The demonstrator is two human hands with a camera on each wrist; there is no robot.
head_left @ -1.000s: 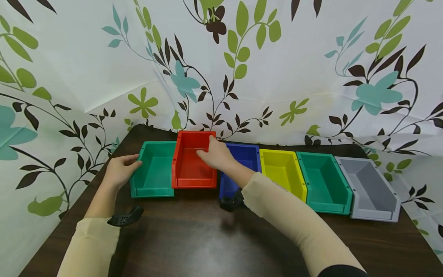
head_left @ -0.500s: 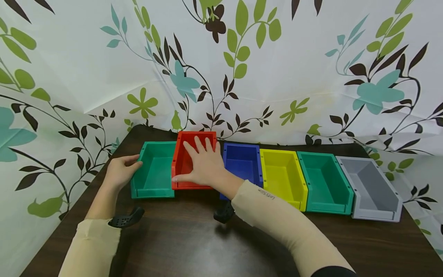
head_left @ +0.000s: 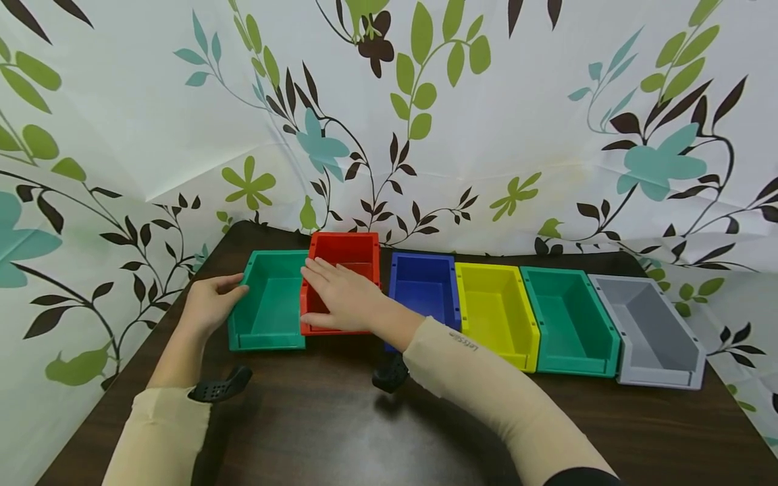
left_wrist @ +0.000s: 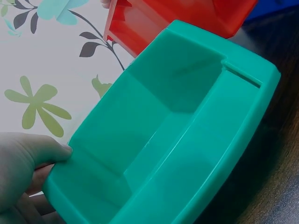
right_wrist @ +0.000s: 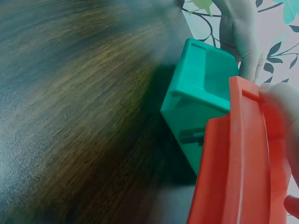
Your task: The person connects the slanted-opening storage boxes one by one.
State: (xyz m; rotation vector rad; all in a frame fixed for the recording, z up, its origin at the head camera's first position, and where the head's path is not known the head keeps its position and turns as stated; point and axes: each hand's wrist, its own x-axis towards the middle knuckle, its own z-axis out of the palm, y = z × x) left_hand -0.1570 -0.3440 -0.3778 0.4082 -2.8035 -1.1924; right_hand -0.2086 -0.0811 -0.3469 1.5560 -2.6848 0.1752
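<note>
My left hand (head_left: 209,304) pinches the left rim of a green plastic storage bin (head_left: 273,300); in the left wrist view its thumb (left_wrist: 58,151) lies on the rim, with fingers outside. Right against that bin stands a red storage bin (head_left: 346,248), set slightly farther back and looking a little higher. My right hand (head_left: 346,297) reaches over the red bin, its fingers straight and close together across the left wall. The right wrist view has its thumb touching the red bin's front corner (right_wrist: 245,86). Part of the red bin's inside is hidden by this hand.
To the right stand a blue bin (head_left: 425,290), a yellow bin (head_left: 495,310), another green bin (head_left: 568,317) and a grey bin (head_left: 650,331). A gap separates red from blue. Behind the dark wooden table (head_left: 316,425) hangs a leaf-patterned sheet (head_left: 498,128).
My right hand has gone from the red bin's right rim, with fingers spread over its middle, to its left wall. The left hand keeps its hold on the green bin.
</note>
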